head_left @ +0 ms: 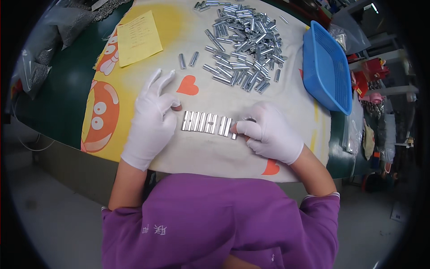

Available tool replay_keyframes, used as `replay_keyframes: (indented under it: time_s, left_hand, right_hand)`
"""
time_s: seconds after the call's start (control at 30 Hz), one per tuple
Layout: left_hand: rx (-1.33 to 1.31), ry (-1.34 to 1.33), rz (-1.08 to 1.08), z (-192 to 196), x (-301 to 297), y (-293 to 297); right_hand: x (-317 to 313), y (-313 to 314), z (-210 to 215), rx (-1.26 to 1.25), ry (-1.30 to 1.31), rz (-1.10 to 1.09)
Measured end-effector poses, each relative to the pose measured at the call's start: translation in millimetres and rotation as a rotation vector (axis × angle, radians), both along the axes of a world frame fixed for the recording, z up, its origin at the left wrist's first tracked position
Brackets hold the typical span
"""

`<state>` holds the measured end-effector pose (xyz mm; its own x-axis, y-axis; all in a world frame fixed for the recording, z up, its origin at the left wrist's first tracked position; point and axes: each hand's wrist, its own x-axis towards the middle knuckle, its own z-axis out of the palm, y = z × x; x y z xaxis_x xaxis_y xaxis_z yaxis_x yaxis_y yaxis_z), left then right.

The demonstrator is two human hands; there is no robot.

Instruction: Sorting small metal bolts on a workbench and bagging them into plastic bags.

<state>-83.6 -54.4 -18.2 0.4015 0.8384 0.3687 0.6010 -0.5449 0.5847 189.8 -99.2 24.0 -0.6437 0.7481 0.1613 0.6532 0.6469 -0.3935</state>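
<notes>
Both hands wear white gloves and work at a short row of silver metal pieces [207,123] lying side by side on the cloth-covered table [210,152], just in front of the person's purple top.

The left hand [153,117] sits at the left end of the row. Its thumb and forefinger are pinched together close to the first piece, while the other three fingers fan upward and apart — it grips nothing that can be made out, and whether the fingertips actually touch the row cannot be told.

The right hand [270,131] is curled at the right end of the row, fingers folded in and the thumb stretched left so its tip presses against the last piece. A small silver piece shows under the fingertips, though how firmly it is held is not clear.

Farther back on the table lies a loose heap of metal pieces [244,42], with two stray pieces [188,60] to its left — well apart from the hands. A yellow paper note [138,37] lies at the back left, a blue plastic basket [327,67] at the right edge, and a red heart print [188,86] sits just above the row.
</notes>
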Motion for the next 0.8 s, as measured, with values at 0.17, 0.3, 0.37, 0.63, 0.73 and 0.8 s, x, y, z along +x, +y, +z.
replay_keyframes:
  time_s: [0.17,0.3,0.37,0.63,0.73,0.8]
  left_hand:
    - [0.024,-0.001,0.002,-2,0,0]
    - [0.03,0.011,0.009,-2,-1,0]
    - [0.033,0.016,0.011,-2,0,0]
    - [0.031,0.008,0.02,-2,0,1]
    - [0.02,0.008,0.028,0,1,1]
    - [0.029,0.0,0.023,1,3,2]
  right_hand:
    - [-5,5,-4,0.025,0.019,0.052]
    - [-12,10,-2,0.04,-0.028,0.071]
    - [-15,13,-2,0.063,-0.059,0.079]
    - [-13,26,-13,0.087,0.015,0.166]
    - [-17,28,-6,0.091,0.068,0.166]
    - [-15,29,-5,0.097,0.06,0.173]
